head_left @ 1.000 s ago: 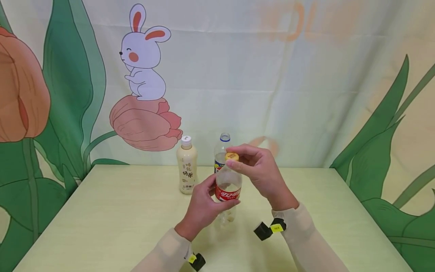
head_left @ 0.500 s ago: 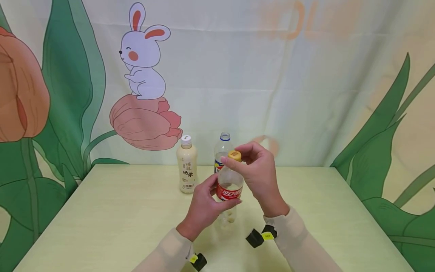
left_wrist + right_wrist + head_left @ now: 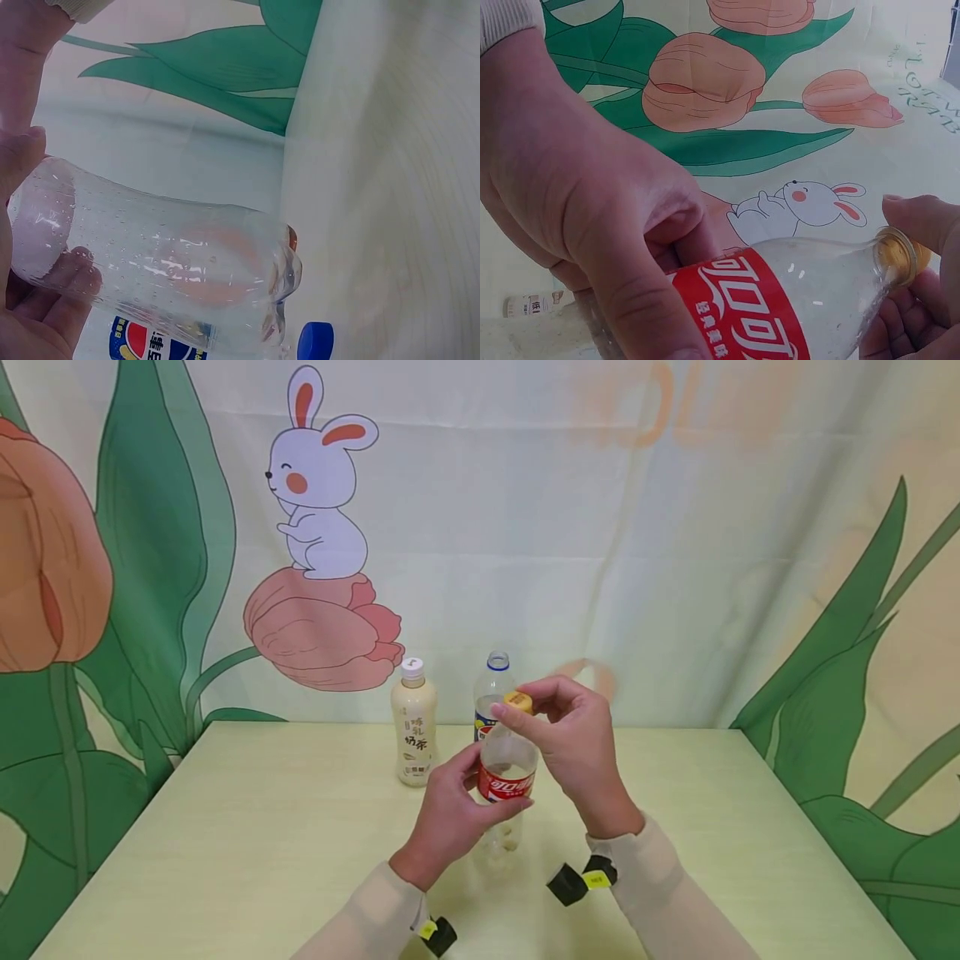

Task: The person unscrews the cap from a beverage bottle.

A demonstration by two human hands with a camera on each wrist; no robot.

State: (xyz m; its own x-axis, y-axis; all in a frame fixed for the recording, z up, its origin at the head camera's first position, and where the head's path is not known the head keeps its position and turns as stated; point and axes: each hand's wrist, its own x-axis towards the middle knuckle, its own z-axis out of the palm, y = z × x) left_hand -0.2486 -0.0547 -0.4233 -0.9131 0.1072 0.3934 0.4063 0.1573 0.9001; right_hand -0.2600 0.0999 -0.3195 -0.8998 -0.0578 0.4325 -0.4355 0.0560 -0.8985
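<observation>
The right hand [image 3: 581,739] is pinching the yellow cap [image 3: 519,700] in its fingers, at the mouth of the red-labelled bottle [image 3: 508,785]. Below, the left hand [image 3: 453,806] is clamping its fingers round the bottle's middle, probably bracing it so the body isn't turning with the cap. It's staying roughly upright over the tabletop [image 3: 262,860]; I can't tell whether its base is touching. Behind, an uncapped blue-labelled bottle [image 3: 489,693] is standing partly hidden, and in the left wrist view a blue cap [image 3: 316,341] is resting nearby. A milk-tea bottle [image 3: 414,727] is standing leftward. Nothing seems to be blocking either hand.
</observation>
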